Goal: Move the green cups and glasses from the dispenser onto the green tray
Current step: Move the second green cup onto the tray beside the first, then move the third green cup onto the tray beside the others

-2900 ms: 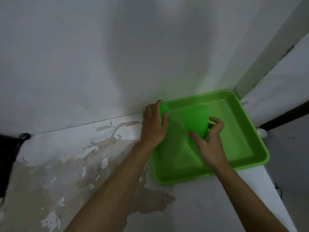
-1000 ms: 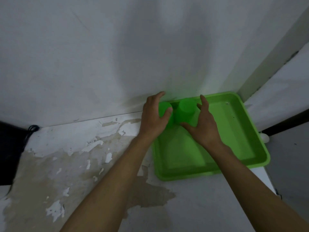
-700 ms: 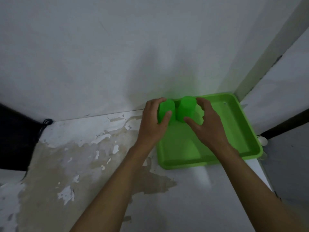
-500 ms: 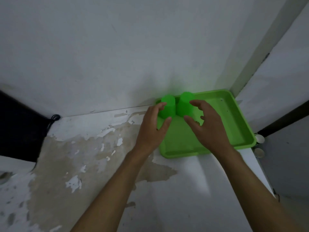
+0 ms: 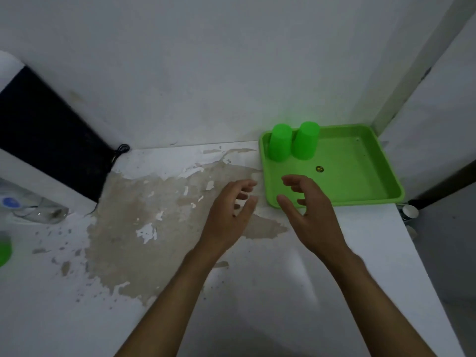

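Note:
Two green cups stand upside down side by side in the far left corner of the green tray (image 5: 360,176): the left cup (image 5: 280,146) and the right cup (image 5: 305,144). My left hand (image 5: 231,212) hovers over the worn tabletop just left of the tray, fingers apart and empty. My right hand (image 5: 306,207) is over the tray's near left edge, fingers spread, holding nothing. Both hands are well short of the cups. A green object (image 5: 3,249) shows at the far left edge, cut off by the frame.
The tray sits in the corner against a white wall (image 5: 206,73). A white and black appliance (image 5: 46,140) with a black cord (image 5: 119,152) stands at the left, a clear glass (image 5: 38,212) in front of it. The table edge runs down the right side.
Both hands let go of the two cups and drew back toward me. The cups stay upside down on the tray. The view swung left, bringing the appliance and glass into sight.

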